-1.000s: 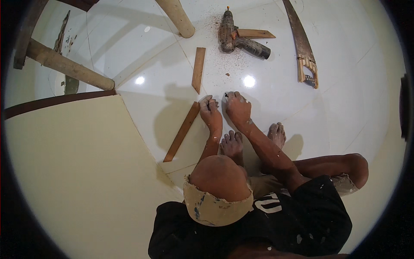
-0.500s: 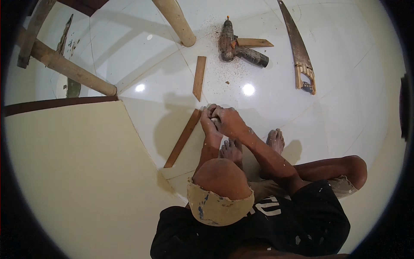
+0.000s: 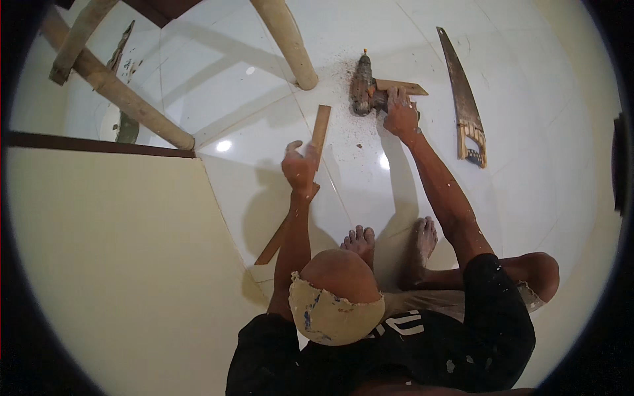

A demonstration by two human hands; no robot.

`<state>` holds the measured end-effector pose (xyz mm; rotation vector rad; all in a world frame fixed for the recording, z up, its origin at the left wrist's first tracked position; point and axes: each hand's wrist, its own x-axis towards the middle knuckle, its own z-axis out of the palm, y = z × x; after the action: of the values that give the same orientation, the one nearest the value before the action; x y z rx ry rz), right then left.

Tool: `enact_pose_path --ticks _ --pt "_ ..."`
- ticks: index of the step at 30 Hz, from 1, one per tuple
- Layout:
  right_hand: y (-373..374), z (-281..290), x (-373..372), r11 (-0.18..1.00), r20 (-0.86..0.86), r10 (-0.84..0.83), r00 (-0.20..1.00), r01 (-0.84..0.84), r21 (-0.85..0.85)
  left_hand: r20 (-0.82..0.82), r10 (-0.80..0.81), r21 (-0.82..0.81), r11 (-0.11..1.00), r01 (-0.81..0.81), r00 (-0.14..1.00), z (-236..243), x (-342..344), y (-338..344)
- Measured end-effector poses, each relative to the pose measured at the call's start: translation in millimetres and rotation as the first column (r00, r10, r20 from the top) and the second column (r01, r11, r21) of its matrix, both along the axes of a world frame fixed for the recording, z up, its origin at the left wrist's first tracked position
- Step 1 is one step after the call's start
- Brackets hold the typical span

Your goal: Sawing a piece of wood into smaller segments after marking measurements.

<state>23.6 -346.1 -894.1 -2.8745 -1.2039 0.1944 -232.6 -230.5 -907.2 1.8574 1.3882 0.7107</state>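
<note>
A dusty cordless drill (image 3: 361,89) lies on the tiled floor, its small tip pointing away from me. My right hand (image 3: 401,117) reaches out over its handle, fingers closing round it and hiding the battery end. Under the drill a short wooden strip (image 3: 413,88) with an angled end sticks out to the right. My left hand (image 3: 299,166) hovers beside another short wooden strip (image 3: 321,129), its fingers bent and partly blurred; whatever lies in them is hidden. Below that wrist a longer wooden strip (image 3: 271,248) rests on the floor, partly covered by my forearm.
A handsaw (image 3: 462,89) with a wooden handle lies at the right. Sawdust (image 3: 340,72) is scattered round the drill. A wooden leg (image 3: 294,49) stands at the far middle, and a round wooden bar (image 3: 125,99) crosses at the far left. A pale panel (image 3: 119,264) fills the near left.
My hands were together over the near end of the strips and have parted. The right has stretched out to the drill; the left has shifted left and a little forward.
</note>
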Motion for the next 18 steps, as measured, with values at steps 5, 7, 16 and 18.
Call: enact_pose_path --ticks 5,7,16,18 --pt "-3.7 3.1 -26.1 0.977 0.074 0.0 0.997 -0.016 0.214 -0.527 -0.151 0.172 0.945 0.279 0.836 2.3 11.4 0.7" --pt "-3.6 23.5 -42.7 0.958 -0.152 -0.092 0.984 0.129 0.256 -0.584 -0.227 0.124 0.924 0.361 0.779 0.8 7.9 -0.6" --pt "-39.7 52.3 -98.1 0.449 -0.774 0.257 0.579 0.638 0.626 -0.068 -0.161 -0.047 0.986 0.158 0.985 14.9 -15.3 4.1" --pt "-58.9 41.4 -92.1 0.361 -0.798 0.546 0.254 0.788 0.498 -0.007 -0.123 -0.085 0.989 0.122 0.992 36.8 -6.7 -16.8"
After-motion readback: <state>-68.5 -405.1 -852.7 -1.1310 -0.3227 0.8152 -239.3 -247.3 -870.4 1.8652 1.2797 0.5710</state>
